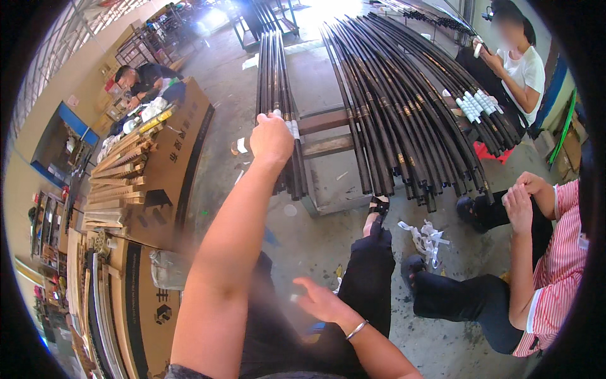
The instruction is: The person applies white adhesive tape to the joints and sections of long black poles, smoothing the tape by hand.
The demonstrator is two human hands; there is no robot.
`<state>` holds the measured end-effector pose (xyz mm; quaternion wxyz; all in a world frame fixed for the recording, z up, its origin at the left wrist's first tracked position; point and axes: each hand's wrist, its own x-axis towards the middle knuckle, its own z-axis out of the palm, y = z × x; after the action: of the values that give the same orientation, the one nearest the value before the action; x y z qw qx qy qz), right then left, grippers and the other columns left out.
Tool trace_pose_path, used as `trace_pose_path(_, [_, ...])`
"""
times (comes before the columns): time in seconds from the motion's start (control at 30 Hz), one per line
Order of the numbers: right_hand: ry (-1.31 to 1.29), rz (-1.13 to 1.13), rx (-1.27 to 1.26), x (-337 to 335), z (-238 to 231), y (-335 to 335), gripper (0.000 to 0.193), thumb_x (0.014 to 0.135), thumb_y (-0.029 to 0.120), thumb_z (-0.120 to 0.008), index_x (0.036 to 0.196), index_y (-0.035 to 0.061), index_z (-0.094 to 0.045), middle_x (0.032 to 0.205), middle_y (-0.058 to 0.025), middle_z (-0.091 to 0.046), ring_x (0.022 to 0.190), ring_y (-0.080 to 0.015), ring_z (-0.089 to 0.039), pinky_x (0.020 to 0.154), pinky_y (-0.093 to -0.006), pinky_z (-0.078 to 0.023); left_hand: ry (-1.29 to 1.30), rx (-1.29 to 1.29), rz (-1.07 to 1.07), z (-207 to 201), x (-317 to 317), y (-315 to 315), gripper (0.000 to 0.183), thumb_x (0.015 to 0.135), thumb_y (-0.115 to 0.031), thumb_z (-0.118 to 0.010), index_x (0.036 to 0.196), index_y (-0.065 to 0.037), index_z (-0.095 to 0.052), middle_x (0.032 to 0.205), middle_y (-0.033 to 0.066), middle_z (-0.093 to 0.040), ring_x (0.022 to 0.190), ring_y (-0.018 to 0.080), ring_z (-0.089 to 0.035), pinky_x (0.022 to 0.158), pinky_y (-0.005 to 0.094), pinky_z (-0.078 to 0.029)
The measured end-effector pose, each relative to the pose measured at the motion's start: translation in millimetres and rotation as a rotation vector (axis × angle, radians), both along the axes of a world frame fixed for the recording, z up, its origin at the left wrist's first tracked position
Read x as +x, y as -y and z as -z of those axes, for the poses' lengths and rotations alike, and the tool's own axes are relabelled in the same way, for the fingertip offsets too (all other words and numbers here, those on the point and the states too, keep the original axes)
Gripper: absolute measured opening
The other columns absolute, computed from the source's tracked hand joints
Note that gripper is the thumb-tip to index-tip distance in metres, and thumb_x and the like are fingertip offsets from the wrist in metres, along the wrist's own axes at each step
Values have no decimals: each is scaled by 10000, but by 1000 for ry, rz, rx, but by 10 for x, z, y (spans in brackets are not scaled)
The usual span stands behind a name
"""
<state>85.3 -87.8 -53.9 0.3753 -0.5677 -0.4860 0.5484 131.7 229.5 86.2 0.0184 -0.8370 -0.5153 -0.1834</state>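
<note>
My left hand (271, 140) reaches forward, fingers curled around a black rod in the narrow bundle of long black rods (270, 69). White wraps (292, 129) circle some rods beside its fingers; the hand hides part of them. Low over my lap is my right hand (323, 303), with a metal bangle (356, 329) at the wrist. Its fingers are apart, and a small white patch shows at a fingertip, too blurred to name. A wide fan of black rods (404, 107) lies to the right of the bundle, both resting across a low stand (325, 146).
At right, a person in a striped shirt (555, 265) sits close, near white scraps (426, 243) on the floor. Another in white (524, 82) sits behind white-wrapped rods (476, 106). Leftward, a cardboard box (180, 139) stands beside wooden strips (117, 183); a person (148, 82) bends behind it.
</note>
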Motion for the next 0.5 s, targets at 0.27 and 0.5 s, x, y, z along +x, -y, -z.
trace_pose_path(0.27, [32, -35, -42, 42, -55, 1, 506, 907, 228, -583, 1355, 65, -414, 691, -109, -564, 650, -193, -558, 644, -346, -466, -207, 73, 71, -26, 156, 94, 227, 897, -140, -519, 1075, -37, -615, 1074, 172, -616, 925, 325, -671, 776, 394, -542])
trace_pose_path(0.5, [34, -3, 38, -32, 83, 28, 506, 919, 250, -583, 1347, 47, -404, 687, -129, -577, 656, -252, -578, 641, -389, -462, -278, 102, 122, -141, 107, 103, 278, 888, -266, -612, 1065, -52, -629, 1049, 159, -625, 967, 311, -657, 777, 398, -540])
